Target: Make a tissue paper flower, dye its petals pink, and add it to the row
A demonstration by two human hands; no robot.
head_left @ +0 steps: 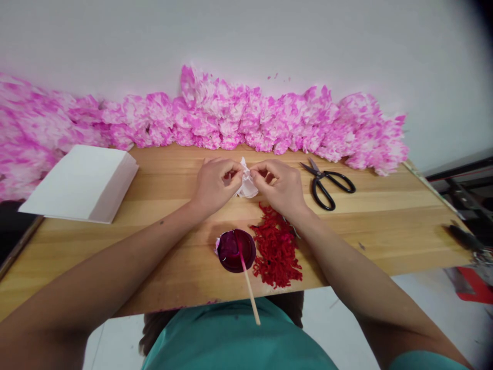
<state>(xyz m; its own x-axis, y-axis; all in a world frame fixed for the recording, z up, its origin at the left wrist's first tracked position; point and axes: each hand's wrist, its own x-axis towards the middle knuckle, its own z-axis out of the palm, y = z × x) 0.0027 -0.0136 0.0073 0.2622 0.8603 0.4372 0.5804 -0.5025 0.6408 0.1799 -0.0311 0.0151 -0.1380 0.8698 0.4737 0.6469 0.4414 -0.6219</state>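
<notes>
Between my two hands is a small crumpled piece of white paper [246,187], over the middle of the wooden table. My left hand [219,182] pinches its left side between thumb and forefinger. On the other side, the thumb and forefinger of my right hand [279,186] pinch it too. Just below my right hand lies a bundle of red yarn strands [276,249]. Left of the yarn stands a round dish of dark magenta liquid [229,249], with a wooden stick [250,293] leaning out toward me.
Black-handled scissors [323,182] lie slightly open to the right of my right hand. A thick stack of white paper [80,182] sits at the left. Pink and white paper flowers [246,115] line the back edge. Dark tools [464,239] are at the far right.
</notes>
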